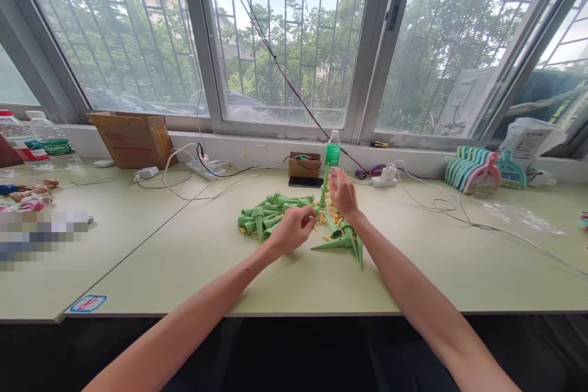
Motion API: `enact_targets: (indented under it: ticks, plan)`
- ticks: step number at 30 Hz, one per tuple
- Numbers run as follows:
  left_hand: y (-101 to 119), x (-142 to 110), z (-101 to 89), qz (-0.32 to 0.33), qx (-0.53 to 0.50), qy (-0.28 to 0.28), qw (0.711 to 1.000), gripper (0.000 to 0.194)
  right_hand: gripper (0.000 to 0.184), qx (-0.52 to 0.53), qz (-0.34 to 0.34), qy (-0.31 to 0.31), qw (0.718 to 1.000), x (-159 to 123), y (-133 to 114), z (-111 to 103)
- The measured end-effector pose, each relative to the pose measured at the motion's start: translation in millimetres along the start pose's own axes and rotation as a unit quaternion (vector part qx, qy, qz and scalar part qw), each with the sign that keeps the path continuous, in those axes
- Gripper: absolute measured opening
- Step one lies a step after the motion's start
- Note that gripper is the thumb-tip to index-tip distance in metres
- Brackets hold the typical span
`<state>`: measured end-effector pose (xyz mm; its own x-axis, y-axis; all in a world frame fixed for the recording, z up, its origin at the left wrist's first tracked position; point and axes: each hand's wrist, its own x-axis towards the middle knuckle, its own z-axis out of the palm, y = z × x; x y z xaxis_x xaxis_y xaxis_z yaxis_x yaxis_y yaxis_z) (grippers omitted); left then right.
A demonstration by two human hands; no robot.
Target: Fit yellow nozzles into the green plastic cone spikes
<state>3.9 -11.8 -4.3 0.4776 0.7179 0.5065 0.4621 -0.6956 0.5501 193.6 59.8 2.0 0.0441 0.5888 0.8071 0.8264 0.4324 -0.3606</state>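
My left hand (294, 229) is closed in a pinch at the right edge of a heap of green plastic tubes (260, 214). Whatever lies between its fingertips is too small to make out. Farther back, my right hand (343, 195) has its fingers curled together, right beside an upright green plastic spike (324, 191). I cannot tell whether they grip it. Another green tip shows just behind that hand. Small yellow pieces (332, 214) lie scattered between and under my hands. Nearer to me, several pointed green spikes (335, 244) rest on the table.
A small brown box (304, 164), a dark phone (305, 182) and a green-labelled bottle (333, 150) stand behind the heap. Cables and a power strip (206, 168) run along the window. Left is a cardboard box (133, 141); right, pastel hangers (473, 168).
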Motion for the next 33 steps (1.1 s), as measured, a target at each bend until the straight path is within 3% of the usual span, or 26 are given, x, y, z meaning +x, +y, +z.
enact_targets:
  ticks: [7, 12, 19, 26, 30, 33]
  plan:
    - [0.2, 0.0, 0.5, 0.007, 0.009, 0.000, 1.000, 0.012, 0.029, -0.050, 0.001, -0.001, 0.999, -6.3, -7.1, -4.9]
    - [-3.7, 3.3, -3.3, -0.007, 0.043, 0.069, 0.997, 0.010, 0.028, -0.036, -0.034, -0.019, 0.999, -16.6, -11.1, -8.4]
    - [-6.4, 9.1, -10.8, -0.048, 0.022, 0.165, 0.985, 0.013, 0.021, -0.003, -0.117, -0.163, 0.980, -33.3, -28.7, -9.0]
    - [-4.5, 12.3, -17.3, -0.095, -0.042, 0.238, 0.966, 0.020, 0.013, 0.014, -0.207, -0.240, 0.948, -43.1, -52.8, -10.0]
    - [-3.5, 13.2, -19.1, -0.092, -0.048, 0.249, 0.963, 0.020, 0.013, 0.014, -0.249, -0.270, 0.930, -46.2, -64.2, -10.1]
    - [-4.1, 12.6, -18.4, -0.088, -0.039, 0.232, 0.968, 0.016, 0.014, -0.019, -0.222, -0.270, 0.937, -44.2, -64.3, -9.8]
